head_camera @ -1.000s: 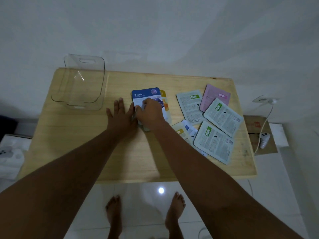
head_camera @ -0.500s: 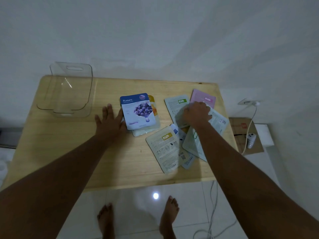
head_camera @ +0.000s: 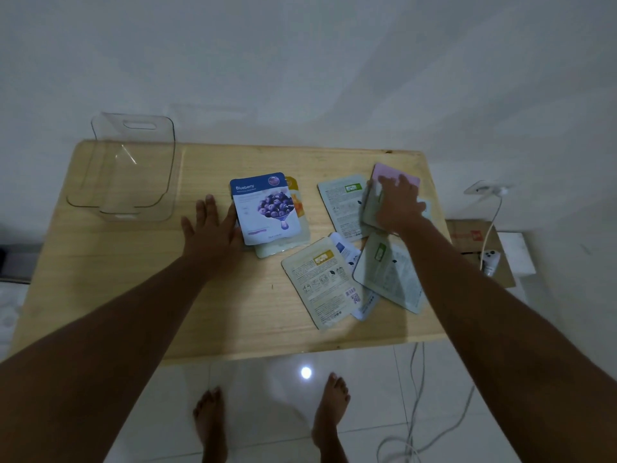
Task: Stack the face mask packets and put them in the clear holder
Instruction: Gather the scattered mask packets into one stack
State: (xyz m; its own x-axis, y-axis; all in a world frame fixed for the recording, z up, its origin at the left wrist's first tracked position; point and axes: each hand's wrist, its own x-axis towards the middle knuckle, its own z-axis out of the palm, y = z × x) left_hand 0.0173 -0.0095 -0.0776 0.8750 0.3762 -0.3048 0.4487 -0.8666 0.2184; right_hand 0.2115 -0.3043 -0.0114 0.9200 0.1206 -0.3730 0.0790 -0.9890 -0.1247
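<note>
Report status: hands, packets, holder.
Left hand flat on table, steadying blueberry packet stack. Right hand gripping pink packet with another beneath. Clear holder empty, far left. Four loose packets remain; nothing blocking.

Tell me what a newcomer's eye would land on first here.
The blue blueberry face mask packet tops a small stack mid-table, with the left hand flat beside it. The right hand grips a pink packet among the scattered pale packets. The empty clear plastic holder stands at the far left corner.
</note>
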